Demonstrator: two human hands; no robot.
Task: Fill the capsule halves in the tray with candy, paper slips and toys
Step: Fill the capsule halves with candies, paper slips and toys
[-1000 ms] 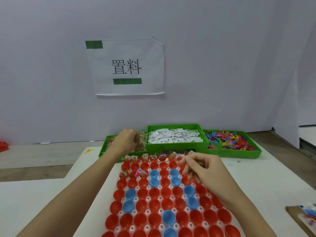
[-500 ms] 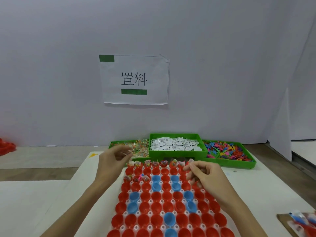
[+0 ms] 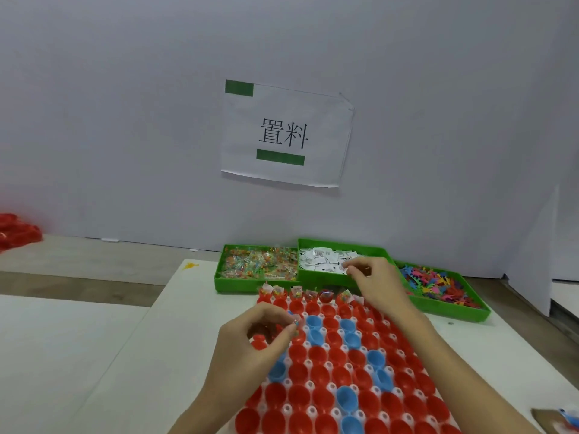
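Head view: I see the left hand [image 3: 253,343] pinching a small candy [image 3: 294,322] over the tray [image 3: 338,364] of red and blue capsule halves. The right hand [image 3: 372,278] reaches into the middle green bin [image 3: 316,277], fingers curled onto paper slips [image 3: 322,260].

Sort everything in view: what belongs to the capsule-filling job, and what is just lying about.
Belongs to the job:
capsule tray
candy bin
paper slip bin
toy bin
left hand, over the tray
right hand, at the slips

Just lying about:
wall sign
red pile, far left
brown board, bottom right
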